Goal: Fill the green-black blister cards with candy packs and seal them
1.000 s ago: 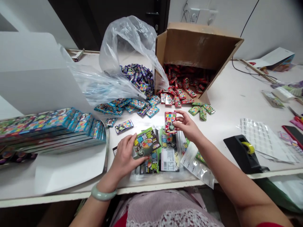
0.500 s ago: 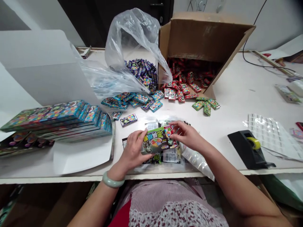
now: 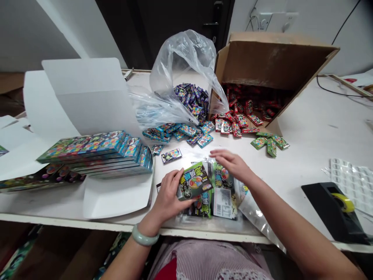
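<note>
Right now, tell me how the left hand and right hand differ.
The left hand grips a green card packet, while the right hand holds nothing, its fingers spread above the packets. The left wrist wears a pale green bangle; the right wrist is bare. Both hands are ungloved and over the table.

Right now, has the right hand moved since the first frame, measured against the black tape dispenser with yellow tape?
Yes. The right hand sits farther left of the black tape dispenser with yellow tape than it did.
</note>
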`<state>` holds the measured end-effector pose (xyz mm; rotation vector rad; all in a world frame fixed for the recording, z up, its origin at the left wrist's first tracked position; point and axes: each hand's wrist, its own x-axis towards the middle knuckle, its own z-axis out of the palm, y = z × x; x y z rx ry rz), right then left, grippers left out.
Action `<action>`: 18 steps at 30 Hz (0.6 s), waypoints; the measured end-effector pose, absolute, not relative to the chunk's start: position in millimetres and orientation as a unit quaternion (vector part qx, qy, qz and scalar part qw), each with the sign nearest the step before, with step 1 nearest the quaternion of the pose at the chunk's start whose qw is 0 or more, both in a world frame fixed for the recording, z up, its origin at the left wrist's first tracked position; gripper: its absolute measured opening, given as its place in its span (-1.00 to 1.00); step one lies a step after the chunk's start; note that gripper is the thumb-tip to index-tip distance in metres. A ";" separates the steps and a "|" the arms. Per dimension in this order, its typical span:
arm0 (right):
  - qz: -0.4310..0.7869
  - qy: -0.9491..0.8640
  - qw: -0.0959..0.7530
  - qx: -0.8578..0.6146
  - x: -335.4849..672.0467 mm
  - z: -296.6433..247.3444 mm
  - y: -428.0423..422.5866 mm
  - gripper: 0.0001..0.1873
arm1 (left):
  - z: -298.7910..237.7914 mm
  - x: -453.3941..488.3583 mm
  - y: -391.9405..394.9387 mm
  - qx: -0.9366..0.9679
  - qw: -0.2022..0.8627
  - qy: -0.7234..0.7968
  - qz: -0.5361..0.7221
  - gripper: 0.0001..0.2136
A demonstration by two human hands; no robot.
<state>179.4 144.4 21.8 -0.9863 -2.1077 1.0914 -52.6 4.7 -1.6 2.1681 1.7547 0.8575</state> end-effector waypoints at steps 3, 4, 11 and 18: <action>0.264 -0.828 0.232 -0.436 142.5 10.3 193.6 -0.79 | -0.7 -56.5 3.3 0.729 0.119 0.606 0.296 -0.14; 0.250 -0.831 0.225 -0.443 127.7 4.2 206.4 -0.74 | -0.8 -56.5 3.0 0.729 0.124 0.604 0.297 -0.12; 0.251 -0.800 0.263 -0.478 77.7 -23.6 243.5 -0.72 | -6.2 -61.2 -1.3 0.722 0.137 0.614 0.288 -0.07; 0.408 -0.725 0.293 -0.472 139.6 -0.9 209.0 -0.71 | -8.1 -70.5 -0.3 0.725 0.117 0.611 0.295 -0.14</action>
